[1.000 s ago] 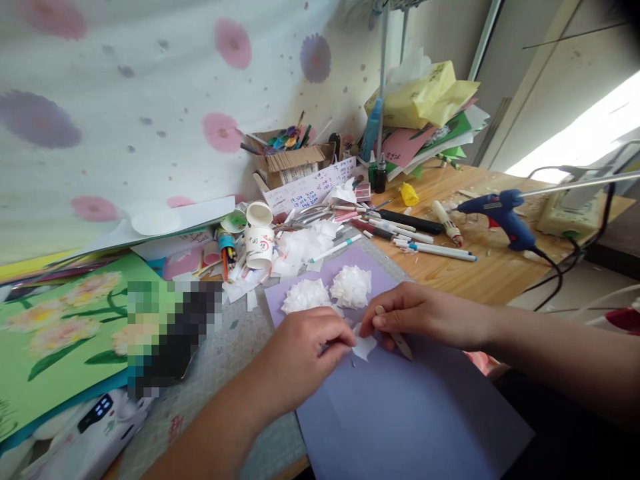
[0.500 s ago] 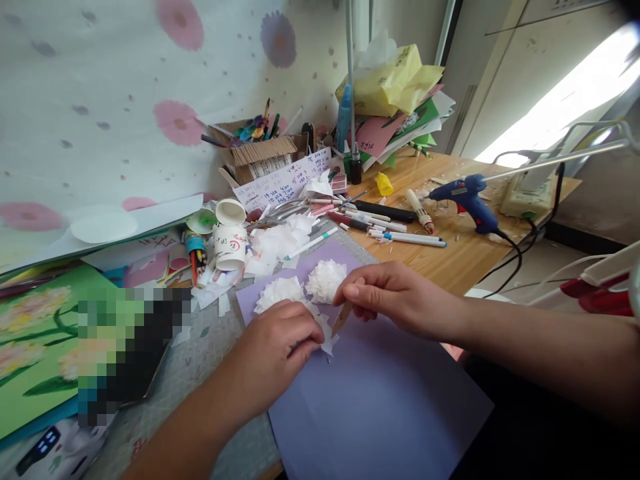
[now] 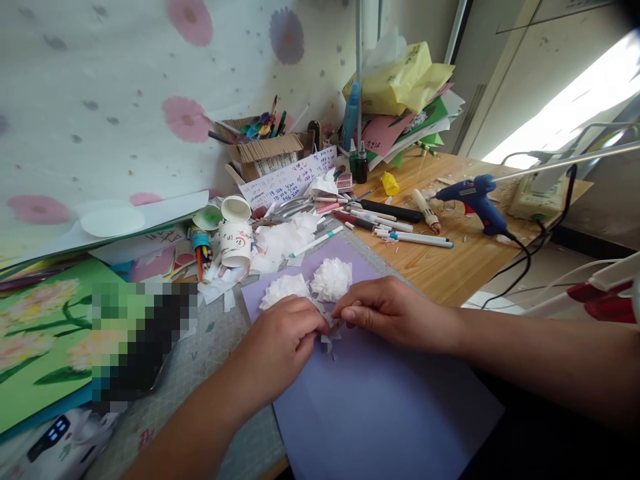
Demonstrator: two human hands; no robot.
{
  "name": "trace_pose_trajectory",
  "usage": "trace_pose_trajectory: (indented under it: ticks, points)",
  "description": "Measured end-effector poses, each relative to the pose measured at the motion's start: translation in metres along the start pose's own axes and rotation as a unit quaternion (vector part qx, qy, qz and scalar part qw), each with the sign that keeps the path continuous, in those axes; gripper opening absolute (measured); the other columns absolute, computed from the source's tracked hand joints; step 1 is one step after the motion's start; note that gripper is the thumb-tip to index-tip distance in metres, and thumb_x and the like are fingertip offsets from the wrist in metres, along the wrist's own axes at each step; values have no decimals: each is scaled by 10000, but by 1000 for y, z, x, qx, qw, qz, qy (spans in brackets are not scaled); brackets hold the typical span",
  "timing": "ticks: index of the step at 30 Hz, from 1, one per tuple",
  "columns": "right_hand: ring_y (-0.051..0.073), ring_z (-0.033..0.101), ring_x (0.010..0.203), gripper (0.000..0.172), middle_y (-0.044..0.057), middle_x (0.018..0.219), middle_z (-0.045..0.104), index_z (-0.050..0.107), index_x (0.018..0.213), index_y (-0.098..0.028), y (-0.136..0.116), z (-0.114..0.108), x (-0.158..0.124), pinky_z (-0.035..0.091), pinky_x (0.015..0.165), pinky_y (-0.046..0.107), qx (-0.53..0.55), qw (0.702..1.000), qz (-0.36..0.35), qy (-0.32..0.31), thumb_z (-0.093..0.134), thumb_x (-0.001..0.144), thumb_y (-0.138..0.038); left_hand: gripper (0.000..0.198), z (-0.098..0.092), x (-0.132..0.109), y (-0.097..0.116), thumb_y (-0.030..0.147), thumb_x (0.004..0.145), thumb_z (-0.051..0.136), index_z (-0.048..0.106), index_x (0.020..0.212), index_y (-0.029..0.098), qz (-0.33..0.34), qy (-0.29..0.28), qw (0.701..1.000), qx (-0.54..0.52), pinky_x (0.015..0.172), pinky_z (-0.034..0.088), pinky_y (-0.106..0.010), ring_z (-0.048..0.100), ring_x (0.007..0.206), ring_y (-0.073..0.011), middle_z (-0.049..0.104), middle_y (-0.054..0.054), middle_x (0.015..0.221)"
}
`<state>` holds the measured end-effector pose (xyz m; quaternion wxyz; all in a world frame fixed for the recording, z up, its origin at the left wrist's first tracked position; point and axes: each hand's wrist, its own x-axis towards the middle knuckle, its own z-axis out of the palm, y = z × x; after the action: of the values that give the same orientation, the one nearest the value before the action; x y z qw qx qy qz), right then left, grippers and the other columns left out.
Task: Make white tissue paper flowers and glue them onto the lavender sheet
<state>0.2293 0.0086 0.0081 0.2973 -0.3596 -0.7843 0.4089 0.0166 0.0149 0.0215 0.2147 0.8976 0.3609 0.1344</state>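
Two ruffled white paper flowers, the left one (image 3: pixel 284 291) and the right one (image 3: pixel 332 279), lie on a purple sheet of paper (image 3: pixel 380 407). Just below them, my left hand (image 3: pixel 285 343) is closed, its fingertips pinching a piece of white tissue paper (image 3: pixel 329 343) against the sheet. My right hand (image 3: pixel 390 310) is closed with its fingertips almost meeting the left ones at the same paper. It grips a flat wooden stick, now mostly hidden behind the fingers and tissue.
A blue glue gun (image 3: pixel 473 197) lies at the right, its cord trailing off the table. Behind the sheet are several pens (image 3: pixel 415 239), a paper cup (image 3: pixel 235 241) and tissue scraps (image 3: pixel 285 240). A green flower painting (image 3: pixel 45 333) and a dark pixelated object (image 3: pixel 145 360) occupy the left.
My right hand has moved down and closer to the left fingertips, so the wooden stick that showed before is largely covered. The left hand keeps its pinch; the view has shifted slightly.
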Motion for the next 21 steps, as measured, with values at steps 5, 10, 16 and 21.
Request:
trace_pose_trajectory:
  ticks: [5, 10, 16, 21]
  points:
    - [146, 639, 756, 253, 68, 833, 708, 693, 955, -112, 3, 1, 0, 473, 703, 227, 4, 1000, 18, -3, 485, 894, -242, 239, 0, 0, -1, -28, 727, 549, 648, 752, 188, 0, 6, 1000, -7, 722, 432, -233, 590, 798, -129, 655, 14, 780]
    - [146, 651, 770, 251, 65, 840, 713, 694, 966, -120, 5, 1, 1, 477, 720, 228, -5, 1000, 21, -1, 492, 888, -247, 195, 0, 1, -1, 3, 734, 592, 643, 736, 191, -6, 8, 1000, -2, 713, 429, -242, 590, 792, -135, 655, 15, 767]
    - [149, 650, 779, 258, 64, 852, 712, 694, 974, -128, 6, 2, 0, 481, 721, 229, 0, 999, 34, -10, 479, 887, -241, 116, 1, 1, -2, 78, 754, 639, 626, 741, 192, -1, 5, 1000, 7, 712, 425, -258, 580, 793, -145, 652, 10, 777]
    - [153, 644, 774, 285, 63, 849, 707, 702, 966, -139, 8, 0, 0, 482, 730, 237, -2, 999, 35, -21, 470, 891, -288, 118, 2, -1, 1, 85, 747, 652, 601, 758, 191, -2, 9, 999, 31, 711, 413, -268, 562, 794, -152, 642, 10, 781]
